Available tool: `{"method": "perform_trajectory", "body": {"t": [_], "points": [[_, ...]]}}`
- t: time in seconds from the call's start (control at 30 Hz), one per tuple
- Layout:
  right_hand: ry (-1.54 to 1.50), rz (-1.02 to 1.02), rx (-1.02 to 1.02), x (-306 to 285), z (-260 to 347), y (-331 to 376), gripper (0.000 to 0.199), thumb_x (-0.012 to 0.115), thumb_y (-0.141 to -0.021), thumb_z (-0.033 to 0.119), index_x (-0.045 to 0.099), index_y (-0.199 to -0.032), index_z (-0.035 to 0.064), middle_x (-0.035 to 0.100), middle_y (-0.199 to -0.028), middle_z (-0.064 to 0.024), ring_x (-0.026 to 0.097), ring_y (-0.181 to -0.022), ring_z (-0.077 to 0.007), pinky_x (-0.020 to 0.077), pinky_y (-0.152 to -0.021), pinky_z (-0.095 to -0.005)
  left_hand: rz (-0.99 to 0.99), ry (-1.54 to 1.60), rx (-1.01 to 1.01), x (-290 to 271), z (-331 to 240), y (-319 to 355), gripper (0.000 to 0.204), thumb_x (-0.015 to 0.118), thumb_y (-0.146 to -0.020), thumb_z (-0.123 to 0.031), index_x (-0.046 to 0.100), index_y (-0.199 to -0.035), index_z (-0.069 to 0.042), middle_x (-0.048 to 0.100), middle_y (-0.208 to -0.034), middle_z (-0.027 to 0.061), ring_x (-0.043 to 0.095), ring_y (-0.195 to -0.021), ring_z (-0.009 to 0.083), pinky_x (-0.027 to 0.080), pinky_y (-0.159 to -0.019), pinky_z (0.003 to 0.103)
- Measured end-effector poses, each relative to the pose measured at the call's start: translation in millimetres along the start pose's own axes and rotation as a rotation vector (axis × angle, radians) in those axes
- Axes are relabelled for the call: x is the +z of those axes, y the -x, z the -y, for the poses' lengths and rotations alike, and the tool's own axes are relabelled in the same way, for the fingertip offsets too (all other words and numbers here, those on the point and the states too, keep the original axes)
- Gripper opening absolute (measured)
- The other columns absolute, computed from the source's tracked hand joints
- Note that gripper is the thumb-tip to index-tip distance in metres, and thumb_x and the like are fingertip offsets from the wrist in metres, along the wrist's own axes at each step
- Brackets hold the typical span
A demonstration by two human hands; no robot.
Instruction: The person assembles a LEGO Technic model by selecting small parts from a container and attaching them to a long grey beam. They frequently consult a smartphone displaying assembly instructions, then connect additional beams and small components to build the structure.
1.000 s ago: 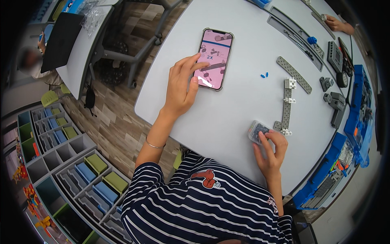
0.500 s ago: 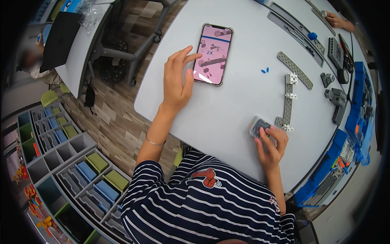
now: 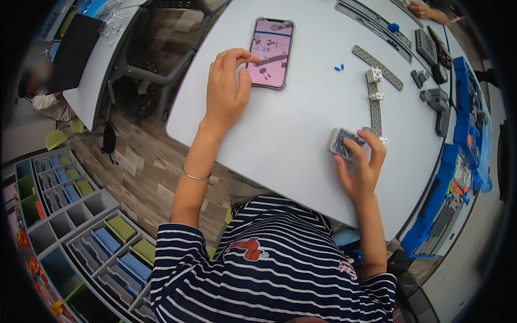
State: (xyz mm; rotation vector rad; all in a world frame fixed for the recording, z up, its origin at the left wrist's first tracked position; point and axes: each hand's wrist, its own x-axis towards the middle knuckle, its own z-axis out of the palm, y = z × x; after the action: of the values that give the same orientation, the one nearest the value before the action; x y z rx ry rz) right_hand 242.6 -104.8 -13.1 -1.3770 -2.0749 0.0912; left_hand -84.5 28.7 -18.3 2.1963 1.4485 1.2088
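A phone (image 3: pixel 273 75) with a pink building diagram on its screen lies on the white table. My left hand (image 3: pixel 226 89) is over its left side, index fingertip at the screen, the fingers loosely bent and holding nothing. To the right, my right hand (image 3: pixel 362 164) has its thumb and fingers around a small clear plastic box (image 3: pixel 338 141) of dark small parts, the index finger over its top. Just beyond the box stands a grey beam assembly (image 3: pixel 375 116) with white connector blocks (image 3: pixel 375 75). Two blue pegs (image 3: pixel 339 68) lie to its left.
A long grey perforated beam (image 3: pixel 378 67) lies beyond the assembly. Grey motor-like parts (image 3: pixel 436 99), a grey controller block (image 3: pixel 425 47) and blue bins (image 3: pixel 441 202) line the right side. Another person's hand (image 3: pixel 428 12) is at the far right. Shelving with trays (image 3: pixel 107 237) stands at left.
The view has shifted, so the table things sit higher and further left. My left index finger stays at the phone screen. My right fingers have spread a little around the box.
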Motion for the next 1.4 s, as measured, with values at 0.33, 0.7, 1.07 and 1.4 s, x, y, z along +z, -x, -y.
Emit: {"method": "perform_trajectory", "body": {"t": [0.33,0.7,1.07,1.4], "points": [[-0.046,0.03,0.022,-3.5,-1.0,-1.4,0.043,0.087,-0.082,0.011,0.074,-0.123,0.0097,0.059,-0.14,-0.014,0.051,-0.132,-0.036,0.0427,-0.111,-0.048,0.017,0.03,0.041,5.4,-1.5,1.5,0.032,0.051,-0.099,-0.005,0.059,-0.13,0.001,0.075,-0.128,0.011,0.059,-0.127,0.0295,0.042,-0.114,0.043],[-0.088,0.076,0.037,-6.2,-7.7,-2.6,0.043,0.084,-0.083,0.01,0.073,-0.124,0.0092,0.059,-0.14,-0.0155,0.051,-0.13,-0.0355,0.0435,-0.108,-0.0474,0.014,0.099,0.001,5.4,2.4,5.4,0.041,0.053,-0.106,-0.016,0.059,-0.144,-0.004,0.06,-0.154,0.0114,0.047,-0.144,0.0339,0.033,-0.124,0.046],[-0.115,0.104,0.133,-7.6,-6.6,-1.1,0.044,0.086,-0.08,0.011,0.075,-0.122,0.0096,0.059,-0.139,-0.0153,0.05,-0.132,-0.0373,0.0401,-0.113,-0.0505,0.174,-0.23,0.105,9.0,-9.7,6.9,0.042,0.063,-0.106,-0.046,0.075,-0.137,-0.02,0.035,-0.173,0.0142,0.021,-0.16,0.0394,0.02,-0.127,0.055],[-0.164,0.102,0.148,-4.9,-9.8,1.6,0.048,0.086,-0.079,0.011,0.073,-0.124,0.0106,0.059,-0.138,-0.0161,0.051,-0.13,-0.0384,0.0401,-0.112,-0.0516,0.029,-0.237,-0.111,-1.4,2.0,3.9,0.037,0.057,-0.11,-0.041,0.078,-0.128,-0.017,0.033,-0.172,0.0184,0.021,-0.159,0.0412,0.018,-0.128,0.057]]}}
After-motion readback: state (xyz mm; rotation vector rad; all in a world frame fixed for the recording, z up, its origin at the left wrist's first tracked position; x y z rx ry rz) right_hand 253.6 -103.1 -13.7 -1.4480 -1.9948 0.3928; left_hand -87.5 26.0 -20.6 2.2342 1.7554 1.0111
